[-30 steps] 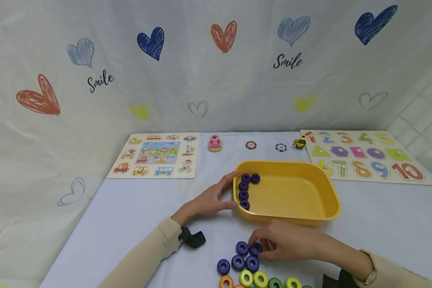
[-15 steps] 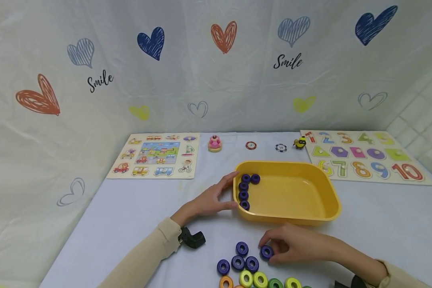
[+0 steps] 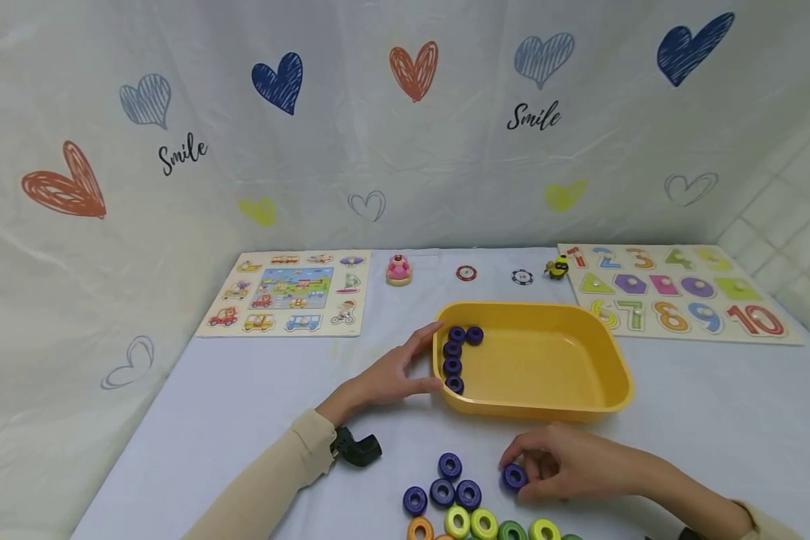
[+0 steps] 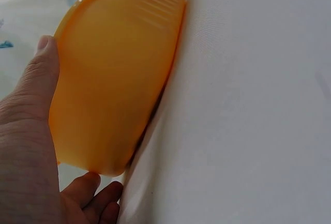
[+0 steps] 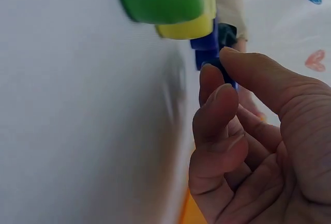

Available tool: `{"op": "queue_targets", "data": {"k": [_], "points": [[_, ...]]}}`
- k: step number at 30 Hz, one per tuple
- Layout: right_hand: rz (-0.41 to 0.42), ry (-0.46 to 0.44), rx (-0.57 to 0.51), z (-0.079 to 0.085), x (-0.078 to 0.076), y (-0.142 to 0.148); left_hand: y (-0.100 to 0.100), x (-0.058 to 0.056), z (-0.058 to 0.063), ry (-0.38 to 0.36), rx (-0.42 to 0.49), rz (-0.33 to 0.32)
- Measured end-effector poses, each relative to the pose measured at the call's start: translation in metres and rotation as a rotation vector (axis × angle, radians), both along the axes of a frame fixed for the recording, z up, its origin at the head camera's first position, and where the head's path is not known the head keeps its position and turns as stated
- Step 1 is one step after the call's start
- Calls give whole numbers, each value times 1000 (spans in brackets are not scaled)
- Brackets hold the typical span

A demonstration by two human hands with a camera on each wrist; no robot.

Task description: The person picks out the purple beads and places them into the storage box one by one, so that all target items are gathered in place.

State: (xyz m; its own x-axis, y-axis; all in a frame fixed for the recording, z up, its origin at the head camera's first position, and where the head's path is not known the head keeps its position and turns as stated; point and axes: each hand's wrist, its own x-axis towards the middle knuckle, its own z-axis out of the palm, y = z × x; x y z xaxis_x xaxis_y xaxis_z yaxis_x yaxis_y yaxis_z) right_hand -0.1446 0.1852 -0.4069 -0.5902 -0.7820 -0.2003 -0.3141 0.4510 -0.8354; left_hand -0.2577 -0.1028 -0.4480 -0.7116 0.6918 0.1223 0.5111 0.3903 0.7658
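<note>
In the head view my right hand pinches a dark purple ring between thumb and fingers, to the right of the other rings. A yellow tray stands beyond it, with several purple rings lined up along its left side. Against the tray's left end rests my left hand, its thumb and index finger spread along the rim. The left wrist view shows the thumb against the orange-looking tray wall. In the right wrist view the held ring is mostly hidden behind the fingers.
Several loose purple rings lie in front of the tray, with yellow-green rings, green and orange ones at the bottom edge. Behind stand a vehicle puzzle board, a number puzzle board, a pink figurine, a bee figurine and two chips.
My right hand has drawn one purple ring rightward, away from the group, and holds it. The left hand stays at the tray. The whole head view has shifted slightly.
</note>
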Motion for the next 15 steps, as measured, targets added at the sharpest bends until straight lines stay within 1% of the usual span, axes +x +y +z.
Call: {"op": "queue_targets", "data": {"k": [4, 7, 11, 15], "points": [[0, 8, 11, 15, -2, 1, 0, 1, 0, 0, -4, 6], [-5, 12, -2, 27, -5, 3, 0, 1, 1, 0, 0, 4], [-15, 1, -31, 39, -12, 6, 0, 2, 1, -3, -5, 6], [-43, 6, -17, 50, -21, 9, 1, 2, 0, -7, -14, 12]]}}
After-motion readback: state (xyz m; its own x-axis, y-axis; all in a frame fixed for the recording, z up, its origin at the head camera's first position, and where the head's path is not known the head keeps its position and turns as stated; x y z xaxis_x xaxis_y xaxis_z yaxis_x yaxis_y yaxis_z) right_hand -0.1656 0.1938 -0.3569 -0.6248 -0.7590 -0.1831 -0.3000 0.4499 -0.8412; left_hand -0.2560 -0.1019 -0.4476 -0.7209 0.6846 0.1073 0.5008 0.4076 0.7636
